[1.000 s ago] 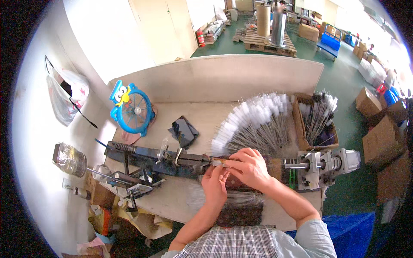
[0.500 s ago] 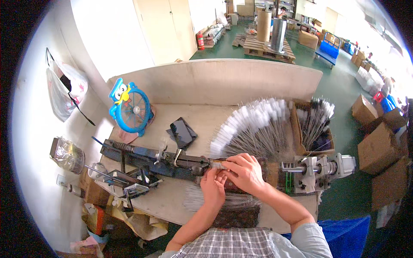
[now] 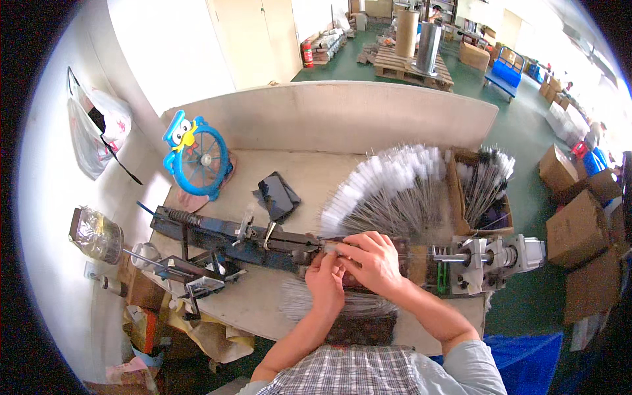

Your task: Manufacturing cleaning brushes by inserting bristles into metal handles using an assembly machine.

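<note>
Steel-grey, the long machine (image 3: 263, 240) lies across the bench (image 3: 316, 171), and both hands meet at its middle. The left hand (image 3: 327, 283) pinches a thin wire brush (image 3: 331, 247) at the machine's clamp, fingers closed on it. The right hand (image 3: 372, 261) curls over the same spot, fingertips narrowed on the brush's end; what lies under its palm is hidden. A fan of finished brushes (image 3: 388, 191) spreads just behind the hands, with more standing in a box (image 3: 484, 191) to the right, and a bundle of bare wires (image 3: 342, 306) lies near the bench's front edge below the wrists.

To do this well, I judge the wire should be kept straight and in line with the machine's axis toward the motor (image 3: 500, 260), held close to the clamp so it does not bow, with fingertips kept clear of the turning parts.

Against the frames from a second and half a second ago, the hands sit at the same place on the machine and the grip looks unchanged; only the view has shifted slightly. The blue fan (image 3: 197, 158) and dark cloth (image 3: 278, 194) have not moved.
</note>
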`<state>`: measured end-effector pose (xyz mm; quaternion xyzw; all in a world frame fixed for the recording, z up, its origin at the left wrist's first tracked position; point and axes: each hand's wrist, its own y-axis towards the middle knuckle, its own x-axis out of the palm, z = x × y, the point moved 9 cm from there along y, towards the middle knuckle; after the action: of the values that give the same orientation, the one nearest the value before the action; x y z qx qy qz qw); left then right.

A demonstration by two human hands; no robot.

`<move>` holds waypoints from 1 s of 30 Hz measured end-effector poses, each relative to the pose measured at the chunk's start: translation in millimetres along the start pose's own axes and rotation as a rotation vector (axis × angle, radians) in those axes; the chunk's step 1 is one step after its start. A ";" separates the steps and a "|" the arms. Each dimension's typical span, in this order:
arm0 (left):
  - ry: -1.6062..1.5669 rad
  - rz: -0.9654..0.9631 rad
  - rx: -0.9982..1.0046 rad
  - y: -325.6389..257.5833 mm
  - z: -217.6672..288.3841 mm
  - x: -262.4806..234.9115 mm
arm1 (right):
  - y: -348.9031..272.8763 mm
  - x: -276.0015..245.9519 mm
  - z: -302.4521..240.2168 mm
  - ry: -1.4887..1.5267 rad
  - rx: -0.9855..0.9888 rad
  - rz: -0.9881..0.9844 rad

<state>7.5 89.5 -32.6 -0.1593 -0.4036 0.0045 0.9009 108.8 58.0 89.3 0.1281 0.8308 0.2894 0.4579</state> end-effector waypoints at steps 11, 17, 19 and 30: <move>-0.104 0.019 -0.050 -4.0 -4.0 -2.1 | -5.5 -3.1 -3.2 -0.018 -0.006 0.070; -0.013 0.005 -0.026 -3.3 -3.7 -1.8 | -5.9 -6.6 -1.7 -0.034 -0.002 0.072; -0.002 0.015 -0.027 -3.3 -3.8 -2.3 | -5.0 -7.2 -1.4 -0.032 -0.005 0.069; -0.032 0.033 -0.083 0.5 -8.0 -3.4 | -2.0 -5.2 -1.0 -0.024 -0.023 0.081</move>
<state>11.1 87.3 -40.2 -0.2029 -0.4152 0.0053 0.8868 110.9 53.6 92.1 0.1598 0.8160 0.3157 0.4571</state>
